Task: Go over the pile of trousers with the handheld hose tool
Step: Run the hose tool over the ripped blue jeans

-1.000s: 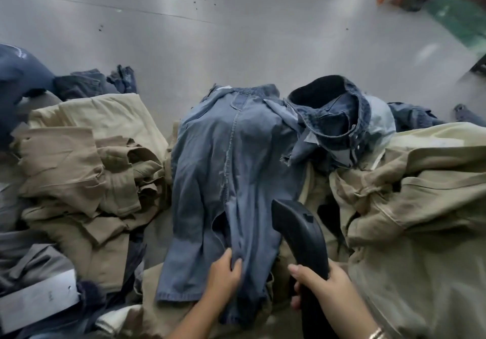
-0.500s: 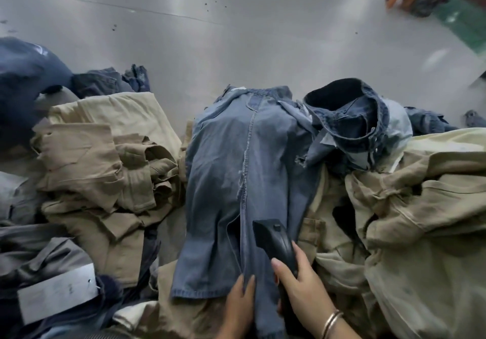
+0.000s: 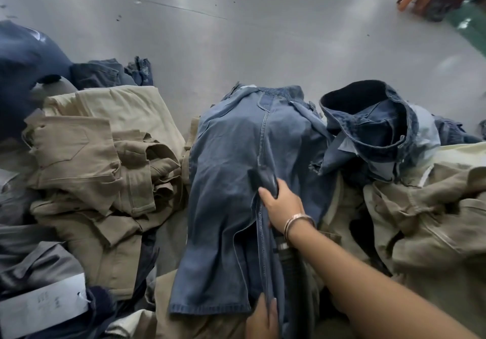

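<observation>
Right hand [image 3: 282,202] wrapped round black hose tool [image 3: 265,181], nozzle on the blue jeans [image 3: 231,160] atop the pile at centre. Left hand [image 3: 260,320] pinches a jeans leg at the bottom edge. Denim looks soft, limp, fairly heavy; likely bunches under the nozzle, so hold near the hem, taut.

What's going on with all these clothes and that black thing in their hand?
A person is working through a heap of trousers. Their right hand grips a black handheld hose tool and presses its head onto a pair of blue jeans spread on top. The ribbed hose runs back under the forearm. Their left hand holds the jeans at the near hem. Beige trousers are piled to either side, with darker jeans bunched beyond.
</observation>
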`<state>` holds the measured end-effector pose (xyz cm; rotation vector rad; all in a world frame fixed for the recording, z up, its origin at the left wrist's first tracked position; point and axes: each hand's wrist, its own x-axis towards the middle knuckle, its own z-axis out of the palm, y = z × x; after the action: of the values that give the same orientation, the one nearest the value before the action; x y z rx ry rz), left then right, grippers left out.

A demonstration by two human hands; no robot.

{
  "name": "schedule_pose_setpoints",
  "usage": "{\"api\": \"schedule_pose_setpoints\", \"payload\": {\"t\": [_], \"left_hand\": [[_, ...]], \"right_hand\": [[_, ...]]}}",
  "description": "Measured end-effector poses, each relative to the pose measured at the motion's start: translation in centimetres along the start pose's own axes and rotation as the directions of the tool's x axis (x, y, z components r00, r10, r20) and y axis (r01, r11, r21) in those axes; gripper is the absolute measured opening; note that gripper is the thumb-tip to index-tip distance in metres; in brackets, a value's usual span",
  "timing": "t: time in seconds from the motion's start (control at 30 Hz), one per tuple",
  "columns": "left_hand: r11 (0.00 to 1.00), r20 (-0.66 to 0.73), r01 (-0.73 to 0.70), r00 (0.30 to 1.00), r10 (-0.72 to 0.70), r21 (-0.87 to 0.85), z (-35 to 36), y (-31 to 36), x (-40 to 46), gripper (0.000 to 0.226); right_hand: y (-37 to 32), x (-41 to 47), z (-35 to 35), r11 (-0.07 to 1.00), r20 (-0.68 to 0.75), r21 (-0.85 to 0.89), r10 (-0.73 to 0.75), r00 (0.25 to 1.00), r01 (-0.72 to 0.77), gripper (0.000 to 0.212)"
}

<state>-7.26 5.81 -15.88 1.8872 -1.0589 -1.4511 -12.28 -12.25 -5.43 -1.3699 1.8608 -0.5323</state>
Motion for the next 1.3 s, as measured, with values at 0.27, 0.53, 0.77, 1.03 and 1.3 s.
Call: {"api": "schedule_pose_setpoints", "payload": {"t": [0.27,0.53,0.77,1.03,1.3], "left_hand": [[0.846,0.267,-0.055,0.958,-0.105,0.530,-3.4,-0.1,4.2,0.041],[0.509,0.233,0.335,0.939,-0.255,-0.793,-5.1,7.5,10.4,0.056],[0.323,0.484,0.573,0.815,-0.318,-0.753,-3.8,11.7,12.8,0.074],[0.389,0.375,0.432,0.902,-0.216,-0.814,-3.2,13.1,11.9,0.063],[0.334,0.305,0.323,0.946,-0.106,-0.886,-4.2,12.1,9.4,0.072]], "right_hand": [[-1.9,1.3,-3.4,0.910,-0.281,0.398,0.001,0.960,0.116,0.040],[-0.2,-8.2,-9.7,0.819,-0.098,0.568,-0.027,0.995,0.078,0.017],[1.8,-11.2,-5.1,0.790,0.049,0.613,-0.002,0.999,-0.028,0.026],[2.4,-9.8,-3.7,0.829,0.038,0.559,-0.043,0.998,0.014,0.032],[2.2,-9.9,-2.9,0.893,0.092,0.449,-0.025,0.995,-0.019,0.030]]}}
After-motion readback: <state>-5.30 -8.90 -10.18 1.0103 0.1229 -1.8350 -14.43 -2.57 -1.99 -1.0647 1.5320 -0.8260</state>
